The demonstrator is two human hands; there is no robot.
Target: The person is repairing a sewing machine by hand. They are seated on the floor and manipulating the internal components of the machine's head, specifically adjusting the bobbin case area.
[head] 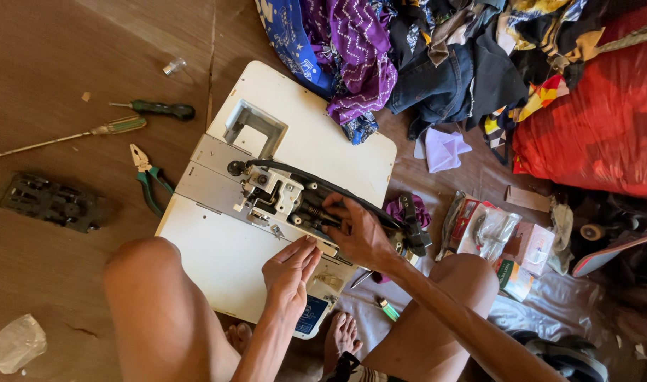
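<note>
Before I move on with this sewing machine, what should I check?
1. Sewing machine lying flat on the floor: ok.
2. Left hand bracing the casing: ok.
3. Right hand fingers on the exposed mechanism: ok.
4. Tool in either hand: not ok, both bare.
5. Pliers and screwdrivers lying beside the machine: ok.
6. Loose screws accounted for: cannot tell.

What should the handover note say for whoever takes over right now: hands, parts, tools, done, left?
Left hand: flat on the white sewing machine, which is tipped over with its underside up; holds nothing.
Right hand: fingers in the exposed mechanism; any grasp is hidden.
Tools lie on the floor to the left: two screwdrivers, pliers, a dark plate.
Done: machine tipped, mechanism exposed.
Left: the mechanism work, righting the machine.
</note>
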